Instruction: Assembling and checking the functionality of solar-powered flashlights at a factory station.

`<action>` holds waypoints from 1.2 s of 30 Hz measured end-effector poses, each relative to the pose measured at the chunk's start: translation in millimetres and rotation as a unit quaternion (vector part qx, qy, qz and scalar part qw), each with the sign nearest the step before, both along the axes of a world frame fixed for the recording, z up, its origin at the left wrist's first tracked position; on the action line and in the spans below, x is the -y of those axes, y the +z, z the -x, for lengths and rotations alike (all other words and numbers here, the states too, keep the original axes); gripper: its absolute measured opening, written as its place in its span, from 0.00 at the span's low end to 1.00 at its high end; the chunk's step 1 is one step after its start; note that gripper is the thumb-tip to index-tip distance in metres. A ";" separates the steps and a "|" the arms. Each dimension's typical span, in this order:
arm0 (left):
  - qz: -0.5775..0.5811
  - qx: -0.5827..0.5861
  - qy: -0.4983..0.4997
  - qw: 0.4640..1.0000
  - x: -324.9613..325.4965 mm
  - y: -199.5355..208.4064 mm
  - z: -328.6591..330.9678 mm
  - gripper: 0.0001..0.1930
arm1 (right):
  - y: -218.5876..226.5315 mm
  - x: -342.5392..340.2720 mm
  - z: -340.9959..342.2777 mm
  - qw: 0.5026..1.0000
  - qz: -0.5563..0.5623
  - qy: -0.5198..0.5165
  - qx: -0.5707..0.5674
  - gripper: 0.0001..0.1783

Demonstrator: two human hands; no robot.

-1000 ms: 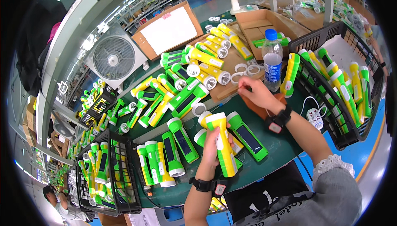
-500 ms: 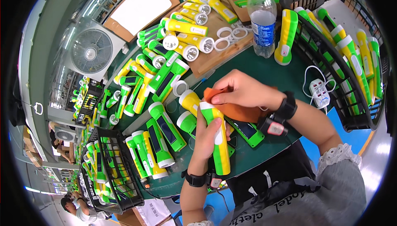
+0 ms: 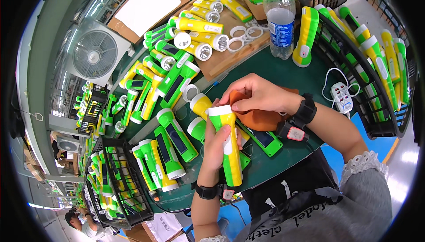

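My left hand (image 3: 215, 147) is wrapped round the barrel of a yellow and green flashlight (image 3: 232, 164), its white-rimmed head pointing up and away from me. Pinched in my right hand (image 3: 261, 92) is an orange-brown cloth (image 3: 256, 117), right beside the white rim. The cloth's lower part hangs over a green flashlight with a dark solar panel (image 3: 262, 141) lying on the table. Just left of the held flashlight's head lie a yellow flashlight (image 3: 200, 104) and a green one (image 3: 197, 128). Part of the left hand's fingers is hidden behind the barrel.
Several flashlights (image 3: 177, 136) cover the green table to the left, beside a black basket (image 3: 128, 175). A plastic bottle (image 3: 280, 29) and an upright flashlight (image 3: 305, 36) stand at the far side. Another black basket (image 3: 354, 91) and a white power strip (image 3: 341, 97) are at the right.
The cloth and my right fingers have shifted from over the flashlight's rim to its right side, baring the white rim. The flashlight has moved slightly left.
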State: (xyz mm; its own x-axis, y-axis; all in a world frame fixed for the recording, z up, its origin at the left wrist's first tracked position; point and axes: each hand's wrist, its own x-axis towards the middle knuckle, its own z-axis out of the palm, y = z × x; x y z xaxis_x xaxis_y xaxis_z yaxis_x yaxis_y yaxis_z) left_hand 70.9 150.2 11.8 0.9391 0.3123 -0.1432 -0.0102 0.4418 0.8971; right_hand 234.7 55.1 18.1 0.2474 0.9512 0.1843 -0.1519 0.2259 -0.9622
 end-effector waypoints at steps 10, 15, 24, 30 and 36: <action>-0.041 -0.012 -0.027 0.999 2.0 6.8 0.7 0.38 | 9.1 4.7 2.6 1.000 -0.004 0.013 0.019 0.10; -0.041 -0.016 -0.018 0.999 2.1 3.1 -0.2 0.38 | 4.5 2.6 -2.6 0.999 -0.020 0.011 0.032 0.09; -0.046 -0.035 -0.019 0.998 1.5 4.5 0.6 0.38 | 7.0 0.3 9.5 0.988 -0.045 -0.092 0.119 0.06; -0.005 0.033 -0.006 0.999 -0.8 3.7 -1.1 0.40 | 4.8 1.8 -4.6 0.982 -0.102 -0.149 0.054 0.08; -0.005 0.009 -0.016 1.000 -1.9 1.9 0.6 0.39 | 10.5 1.6 5.3 0.981 -0.094 -0.047 0.162 0.07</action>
State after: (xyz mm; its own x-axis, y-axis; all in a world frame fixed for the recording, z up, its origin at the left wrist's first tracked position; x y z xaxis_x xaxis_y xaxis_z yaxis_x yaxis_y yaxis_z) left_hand 70.3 152.1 13.8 0.9509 0.2838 -0.1237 -0.0119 0.4327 0.9015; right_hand 229.4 53.5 28.6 0.2318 0.8690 0.4372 0.1847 0.4020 -0.8968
